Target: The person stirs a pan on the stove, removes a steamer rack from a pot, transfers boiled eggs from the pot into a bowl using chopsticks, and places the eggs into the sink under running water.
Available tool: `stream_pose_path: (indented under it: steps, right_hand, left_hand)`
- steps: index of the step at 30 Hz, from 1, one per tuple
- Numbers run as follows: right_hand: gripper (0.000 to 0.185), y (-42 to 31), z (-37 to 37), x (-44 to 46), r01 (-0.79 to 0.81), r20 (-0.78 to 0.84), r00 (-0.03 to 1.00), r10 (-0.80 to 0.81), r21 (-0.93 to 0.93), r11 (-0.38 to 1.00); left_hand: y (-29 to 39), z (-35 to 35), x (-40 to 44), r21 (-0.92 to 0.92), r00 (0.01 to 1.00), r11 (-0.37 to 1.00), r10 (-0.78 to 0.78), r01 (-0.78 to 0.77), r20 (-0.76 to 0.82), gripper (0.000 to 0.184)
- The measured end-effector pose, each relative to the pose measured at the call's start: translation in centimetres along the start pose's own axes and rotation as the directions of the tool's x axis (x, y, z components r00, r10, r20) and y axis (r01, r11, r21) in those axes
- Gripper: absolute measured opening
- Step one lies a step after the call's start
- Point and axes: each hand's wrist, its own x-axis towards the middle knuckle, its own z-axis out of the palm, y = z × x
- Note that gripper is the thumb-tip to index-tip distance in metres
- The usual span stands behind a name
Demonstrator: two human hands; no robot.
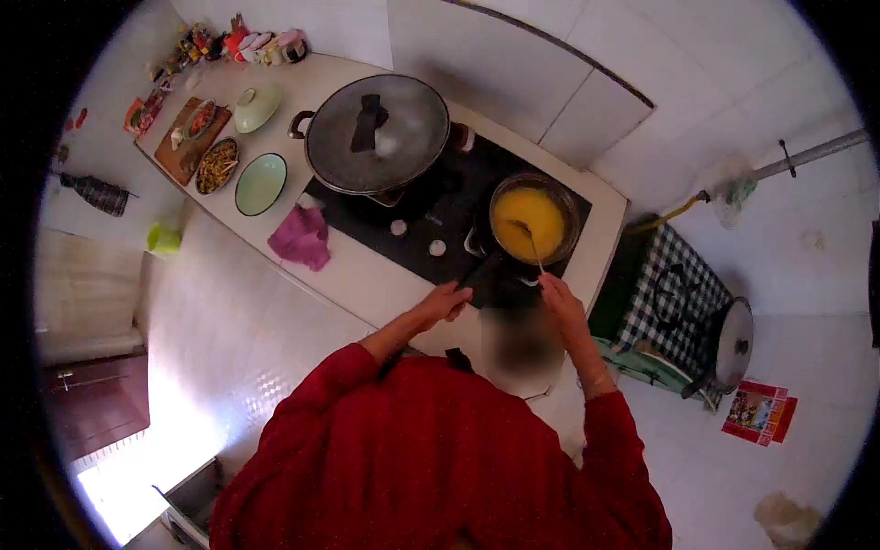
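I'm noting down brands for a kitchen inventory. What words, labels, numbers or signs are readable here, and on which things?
No text can be read for certain.
Red-edged print at the right: too small and blurred.
Red-and-white packet by the chopping board: too blurred.
Jars at the back: no legible label.
Hob: a faint mark near the knobs, unreadable.

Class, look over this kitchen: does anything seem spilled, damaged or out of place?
I see no spill or damage. The one untidy thing is the purple cloth, crumpled on the counter close beside the stove, where heat might reach it.
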Motion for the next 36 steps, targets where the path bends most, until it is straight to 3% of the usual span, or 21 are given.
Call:
stream_pose_path:
  steps: [1, 4, 7, 10, 13, 16, 19, 23, 24, 27, 29, 32, 33, 36]
  right_hand:
    - [0.031, -0.1, -1.1, -0.5, -0.051, 0.034, 0.998, 0.049, 0.077, 0.996]
    - [0.037, 1.4, -1.9, 1.0, -0.045, -0.033, 0.999, 0.039, -0.194, 0.980]
    - [0.031, 3.5, 2.8, 3.1, 0.093, -0.152, 0.979, -0.137, -0.263, 0.960]
    - [0.031, 0.1, 2.2, 2.2, 0.055, -0.046, 0.997, -0.057, -0.040, 0.998]
    - [0.030, 2.3, 1.0, -0.7, 0.065, 0.072, 0.996, -0.048, -0.258, 0.964]
    - [0.028, 1.9, -1.4, 0.9, 0.057, -0.117, 0.990, -0.082, -0.201, 0.978]
    - [0.029, 1.5, 2.0, 3.0, -0.016, -0.073, 0.997, -0.005, -0.277, 0.961]
    - [0.037, -0.6, 5.4, 2.3, 0.109, -0.173, 0.971, -0.165, -0.294, 0.950]
    - [0.041, -0.9, 5.6, 1.2, 0.043, -0.056, 0.997, -0.055, -0.208, 0.977]
    - [0.046, -4.8, 3.4, 1.2, -0.044, 0.017, 0.999, 0.049, -0.198, 0.979]
    - [0.047, -5.3, 3.2, 1.2, -0.066, 0.057, 0.996, 0.074, -0.124, 0.990]
    - [0.048, -3.7, 3.1, -1.1, -0.187, 0.058, 0.978, 0.200, -0.174, 0.967]
    - [0.048, -2.9, 2.8, -2.5, -0.238, 0.048, 0.966, 0.253, -0.214, 0.948]
    - [0.051, -3.3, 0.6, -5.2, -0.398, 0.285, 0.839, 0.464, -0.261, 0.880]
  left_hand:
    - [0.2, 0.3, -0.2, 0.008, 0.999, 1.000, -0.020, 0.020, -0.028, 0.032]
    - [-0.3, -0.1, -0.2, 0.011, 1.000, 1.000, -0.018, 0.018, -0.001, 0.033]
    - [-0.3, -0.5, 0.2, 0.032, 0.999, 0.999, -0.016, 0.015, 0.030, 0.034]
    - [0.5, 0.2, -0.4, 0.037, 1.000, 0.999, -0.006, 0.007, -0.027, 0.033]
    - [0.4, 0.5, -0.4, -0.006, 0.999, 1.000, 0.000, 0.000, -0.044, 0.032]
    - [0.2, 0.3, -0.6, -0.021, 1.000, 1.000, 0.005, -0.005, -0.030, 0.032]
    - [0.4, 0.3, -0.6, -0.008, 1.000, 1.000, 0.018, -0.018, -0.018, 0.032]
    - [0.0, 0.3, -0.2, -0.033, 0.999, 0.999, -0.004, 0.003, -0.037, 0.032]
    - [0.1, 0.3, -0.2, -0.024, 0.999, 1.000, 0.003, -0.004, -0.037, 0.032]
    - [-0.3, 0.3, -0.4, -0.006, 0.999, 1.000, 0.012, -0.012, -0.035, 0.032]
    - [-0.4, 0.1, -0.1, -0.005, 0.999, 1.000, 0.027, -0.027, -0.032, 0.033]
    - [-0.6, -0.2, 0.1, 0.016, 1.000, 1.000, 0.023, -0.023, -0.019, 0.035]
    - [-0.6, -0.2, 0.2, 0.014, 0.999, 0.999, 0.034, -0.033, -0.013, 0.036]
    - [-0.3, -0.4, -0.3, 0.008, 0.998, 0.999, 0.035, -0.034, -0.045, 0.040]
